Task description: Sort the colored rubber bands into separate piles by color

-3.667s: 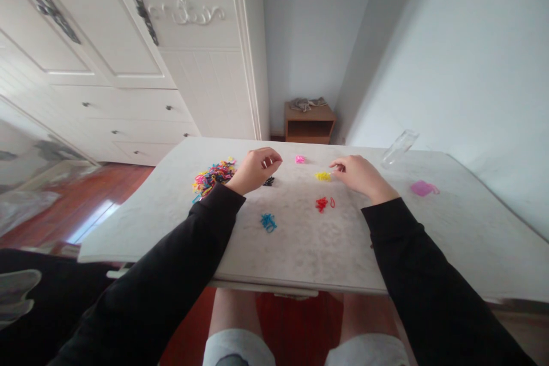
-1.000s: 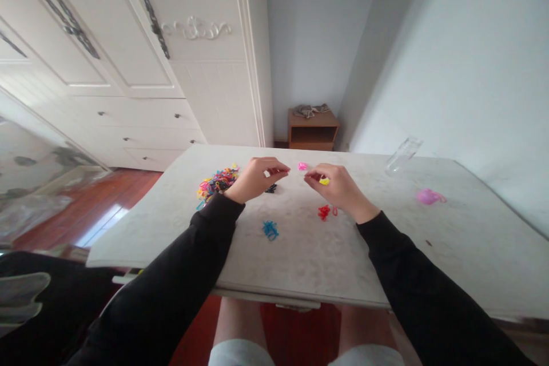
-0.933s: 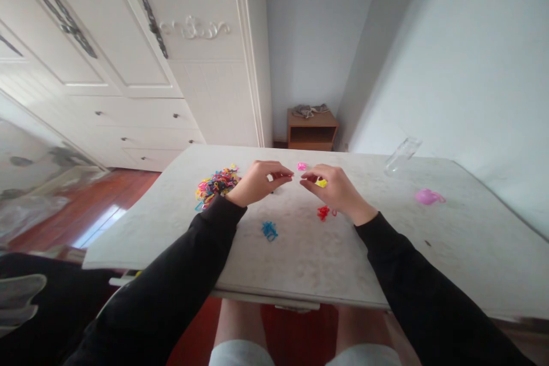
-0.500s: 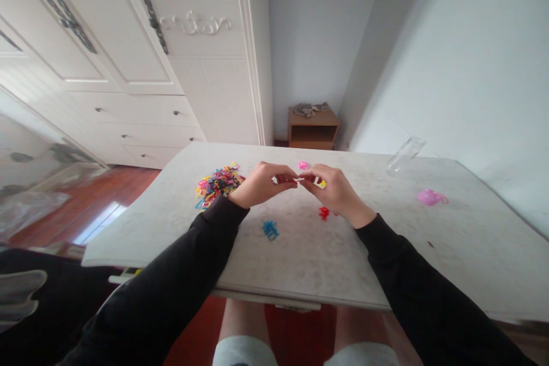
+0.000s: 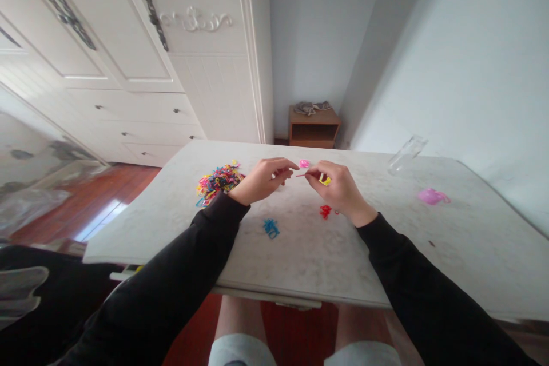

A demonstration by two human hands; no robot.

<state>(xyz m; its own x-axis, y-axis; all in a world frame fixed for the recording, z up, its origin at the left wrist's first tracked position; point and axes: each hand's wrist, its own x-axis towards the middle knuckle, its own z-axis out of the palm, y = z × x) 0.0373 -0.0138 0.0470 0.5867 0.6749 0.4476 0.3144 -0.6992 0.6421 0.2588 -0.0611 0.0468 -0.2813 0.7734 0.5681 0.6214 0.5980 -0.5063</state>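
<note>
Above the white table [image 5: 300, 263], my left hand [image 5: 261, 180] and my right hand [image 5: 337, 186] meet with fingers pinched. A thin red rubber band [image 5: 301, 174] stretches between their fingertips. A heap of mixed coloured bands [image 5: 218, 180] lies just left of my left hand. Small sorted groups lie around: pink [image 5: 304, 163] beyond the fingertips, yellow [image 5: 326, 181] partly hidden under my right hand, red [image 5: 326, 211] near my right wrist, blue [image 5: 270, 227] nearer me.
A clear jar [image 5: 405, 152] lies on its side at the table's far right, its pink lid [image 5: 432, 196] nearer. A white wardrobe [image 5: 141, 68] stands at the left. A small wooden nightstand [image 5: 313, 126] sits in the far corner.
My right hand came left from the yellow group to meet my left hand. Both hands now pinch a red band and pull it taut between them.
</note>
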